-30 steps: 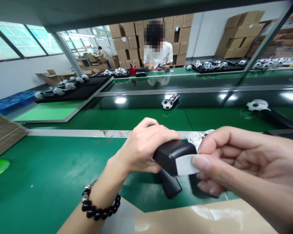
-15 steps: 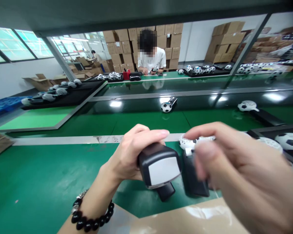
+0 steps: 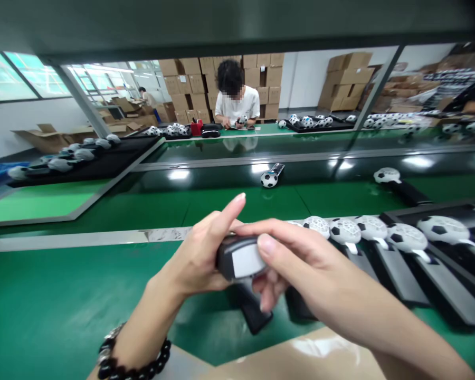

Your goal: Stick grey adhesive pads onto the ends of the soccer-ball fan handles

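Note:
My left hand [image 3: 200,258] grips a black handheld device [image 3: 239,259] with a white label on its end face, its index finger stretched upward. My right hand [image 3: 301,269] reaches over from the right, thumb pressed on the device's label end and the other fingers curled beneath it. The device's black handle [image 3: 253,314] hangs down over the green table [image 3: 63,301]. A black bead bracelet [image 3: 138,364] circles my left wrist.
A row of football-patterned fans [image 3: 380,229] on black handles lies on trays to my right. One football fan [image 3: 269,178] rests on the conveyor belt, another [image 3: 388,176] further right. A person [image 3: 237,103] works across the line before stacked cardboard boxes [image 3: 190,84]. Tan cardboard [image 3: 301,359] lies near me.
My right hand swung away from the device, then returned and pressed its thumb on the label end. The view shifted, bringing the row of fans on the right into sight.

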A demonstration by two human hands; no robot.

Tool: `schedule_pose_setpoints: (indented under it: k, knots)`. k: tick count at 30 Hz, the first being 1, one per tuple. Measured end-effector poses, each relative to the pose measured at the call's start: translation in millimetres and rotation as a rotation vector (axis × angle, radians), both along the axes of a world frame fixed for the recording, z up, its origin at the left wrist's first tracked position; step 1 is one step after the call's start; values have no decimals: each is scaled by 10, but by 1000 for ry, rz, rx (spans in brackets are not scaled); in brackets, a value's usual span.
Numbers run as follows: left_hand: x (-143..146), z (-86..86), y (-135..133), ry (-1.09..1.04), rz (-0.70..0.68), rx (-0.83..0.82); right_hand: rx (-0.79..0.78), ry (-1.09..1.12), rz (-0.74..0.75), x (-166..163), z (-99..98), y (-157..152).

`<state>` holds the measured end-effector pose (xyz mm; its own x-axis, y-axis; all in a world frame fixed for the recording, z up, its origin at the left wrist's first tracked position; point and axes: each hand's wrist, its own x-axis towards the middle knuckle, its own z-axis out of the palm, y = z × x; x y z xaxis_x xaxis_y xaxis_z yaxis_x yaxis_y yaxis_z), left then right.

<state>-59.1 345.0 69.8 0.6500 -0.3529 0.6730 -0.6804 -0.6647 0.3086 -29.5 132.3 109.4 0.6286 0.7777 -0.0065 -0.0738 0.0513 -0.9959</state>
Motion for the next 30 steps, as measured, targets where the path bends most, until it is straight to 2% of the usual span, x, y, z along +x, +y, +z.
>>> schedule_pose_setpoints:
  k: [4,8,10,12,16,19,22,24,27,30]
  knots:
    - [97,61,65,-24,311,131,16,6,-118,224,-33,303]
    - [194,26,245,-132,518,125,35,-82,-236,485,-60,733]
    - [209,6,340,-107,599,94,-8,-177,-299,677,-127,919]
    - [196,11,405,-26,657,66,-125,-274,-309,917,-246,1030]
    - [138,85,390,101,677,0,-495,-439,-240,1475,-553,964]
    - [123,135,294,174,657,-63,-730,-548,-439,1900,-730,750]
    - [120,143,219,213,625,-99,-886,-556,-594,2236,-818,547]
    - [122,117,217,257,601,-130,-927,-539,-638,2376,-827,469]
    - [171,33,269,444,554,-238,-906,-537,-706,2456,-766,446]
    - [260,-49,262,636,497,-521,-789,-603,-734,2336,-629,493]
